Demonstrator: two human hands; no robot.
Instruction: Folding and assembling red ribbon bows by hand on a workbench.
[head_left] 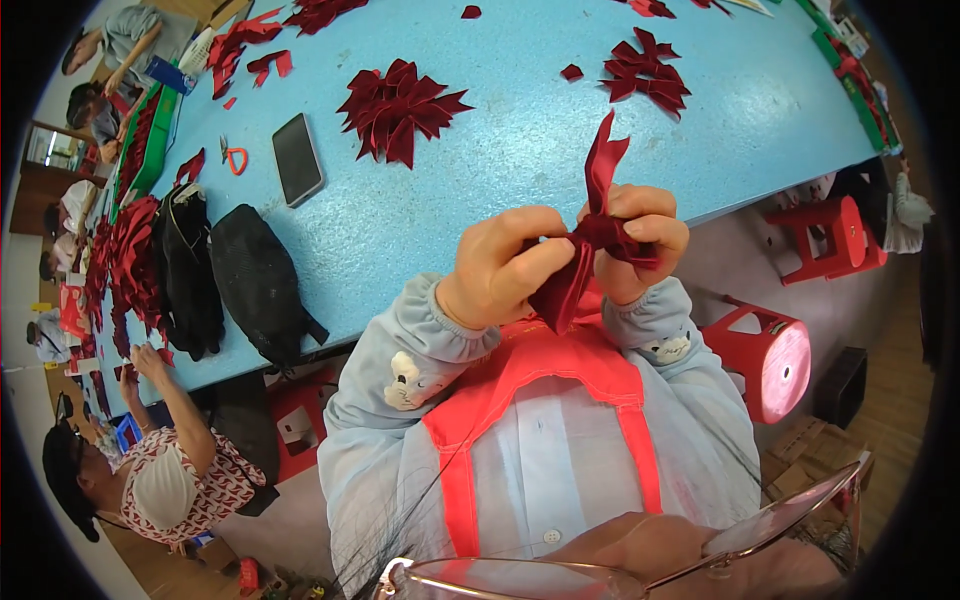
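Between my two hands, just off the table's near edge, is a dark red velvet ribbon bow (pixel 598 232). My left hand (pixel 508 262) pinches its left side, close to the knot and the loop that hangs down. With thumb and bent fingers, my right hand (pixel 640 235) grips the loop on the other side. One ribbon tail stands up above the knot. Parts of the bow are hidden behind my fingers. Farther off on the blue table (pixel 480 120) lies a heap of similar red bows (pixel 400 108), with another heap (pixel 645 73) to its right.
Left on the table are a phone (pixel 298 160), orange-handled scissors (pixel 235 158), two black bags (pixel 258 280) and a large red ribbon pile (pixel 135 255). A green tray (pixel 150 140) stands beyond. A co-worker (pixel 170 480) sits at left. Red stools (pixel 765 360) stand at right.
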